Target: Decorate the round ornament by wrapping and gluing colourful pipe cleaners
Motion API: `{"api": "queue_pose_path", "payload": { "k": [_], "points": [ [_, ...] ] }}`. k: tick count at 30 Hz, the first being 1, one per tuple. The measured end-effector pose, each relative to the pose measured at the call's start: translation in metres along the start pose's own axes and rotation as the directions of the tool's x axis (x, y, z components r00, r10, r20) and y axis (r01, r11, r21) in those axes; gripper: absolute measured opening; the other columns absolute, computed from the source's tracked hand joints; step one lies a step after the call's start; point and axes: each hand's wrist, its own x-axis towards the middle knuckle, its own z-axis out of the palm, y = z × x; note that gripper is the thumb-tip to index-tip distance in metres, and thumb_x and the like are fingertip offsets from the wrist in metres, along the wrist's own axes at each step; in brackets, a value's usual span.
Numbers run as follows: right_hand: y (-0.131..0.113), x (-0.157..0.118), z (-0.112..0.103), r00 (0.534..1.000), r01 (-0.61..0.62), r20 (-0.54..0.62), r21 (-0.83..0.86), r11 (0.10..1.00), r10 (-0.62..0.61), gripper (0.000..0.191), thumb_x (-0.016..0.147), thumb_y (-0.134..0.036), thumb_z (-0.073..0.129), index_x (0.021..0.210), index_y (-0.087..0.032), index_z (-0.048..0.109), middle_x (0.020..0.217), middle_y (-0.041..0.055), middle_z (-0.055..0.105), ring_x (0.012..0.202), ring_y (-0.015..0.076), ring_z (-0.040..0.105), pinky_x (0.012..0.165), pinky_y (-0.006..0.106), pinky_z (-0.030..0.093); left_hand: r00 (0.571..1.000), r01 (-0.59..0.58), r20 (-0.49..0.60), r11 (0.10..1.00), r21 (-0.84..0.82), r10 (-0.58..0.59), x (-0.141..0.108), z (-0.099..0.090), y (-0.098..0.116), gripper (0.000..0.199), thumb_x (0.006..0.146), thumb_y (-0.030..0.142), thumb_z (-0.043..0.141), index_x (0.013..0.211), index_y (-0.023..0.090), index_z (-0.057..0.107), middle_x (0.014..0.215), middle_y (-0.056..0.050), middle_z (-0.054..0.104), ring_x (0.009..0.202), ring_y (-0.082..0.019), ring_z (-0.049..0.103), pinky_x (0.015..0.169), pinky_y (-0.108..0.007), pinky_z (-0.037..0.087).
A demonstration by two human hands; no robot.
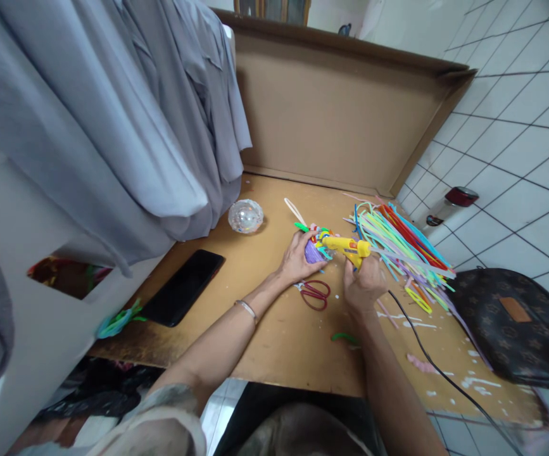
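My left hand (pixel 297 258) is closed around a small purple craft piece (pixel 314 252) with colourful bits at its top. In my right hand (pixel 365 285) is a yellow hot glue gun (pixel 345 246), its nozzle pointing left at the top of the purple piece. A clear glue stick sticks out of the gun's back. Whether the nozzle touches the piece I cannot tell. Just below my left hand lie red-handled scissors (pixel 316 295). To the right of the glue gun spreads a pile of colourful pipe cleaners (pixel 397 234).
A black phone (pixel 183 286) and a faceted glass bowl (pixel 246 216) lie on the left of the wooden table (pixel 274 354). A dark patterned bag (pixel 516 323) sits at right, near a black cord (pixel 426 348). Grey clothes (pixel 160 114) hang at left; a cardboard panel (pixel 331 114) stands behind.
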Motion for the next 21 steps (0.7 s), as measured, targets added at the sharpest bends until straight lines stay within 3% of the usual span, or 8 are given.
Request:
{"api": "queue_pose_path", "payload": {
  "k": [7,12,17,21],
  "points": [
    [-0.002,0.0,0.0,0.999,-0.048,0.001,-0.001,0.999,0.048,0.03,0.094,-0.044,0.047,0.095,-0.016,0.059,0.079,0.0104,0.061,0.074,0.0254,0.057,0.067,0.034,0.04,1.0,-0.018,0.003,1.0,-0.005,0.018,0.0,0.0,0.0,0.082,0.068,0.036,0.084,0.139,0.022,0.045,0.137,-0.015,0.052,0.127,-0.03,0.054,0.109,-0.047,0.045],
    [-0.002,0.003,-0.006,0.974,-0.226,-0.009,0.061,0.972,0.227,0.032,0.087,-0.05,0.053,0.093,-0.019,0.059,0.084,0.0105,0.063,0.081,0.0271,0.059,0.069,0.034,0.042,1.0,-0.008,-0.007,1.0,0.002,0.008,0.0,0.002,-0.002,0.082,0.068,0.038,0.084,0.138,0.024,0.045,0.138,-0.014,0.052,0.127,-0.03,0.054,0.109,-0.048,0.046],
    [0.045,-0.006,-0.025,0.9,-0.435,0.035,0.046,0.899,0.434,0.037,0.076,-0.059,0.055,0.08,-0.022,0.053,0.075,0.0063,0.058,0.072,0.0256,0.054,0.067,0.036,0.041,1.0,-0.024,0.002,1.0,-0.005,0.024,0.0,0.001,-0.004,0.08,0.068,0.04,0.083,0.137,0.022,0.045,0.136,-0.016,0.052,0.125,-0.03,0.055,0.104,-0.047,0.049],
    [0.099,-0.029,-0.058,0.815,-0.572,0.089,-0.036,0.82,0.573,0.045,0.07,-0.061,0.062,0.089,-0.021,0.053,0.078,0.0062,0.058,0.071,0.0252,0.052,0.065,0.037,0.041,0.998,-0.057,-0.007,0.998,-0.003,0.057,-0.002,0.001,-0.005,0.076,0.07,0.039,0.081,0.136,0.025,0.045,0.135,-0.014,0.051,0.123,-0.03,0.056,0.104,-0.051,0.049]
  ]
}}
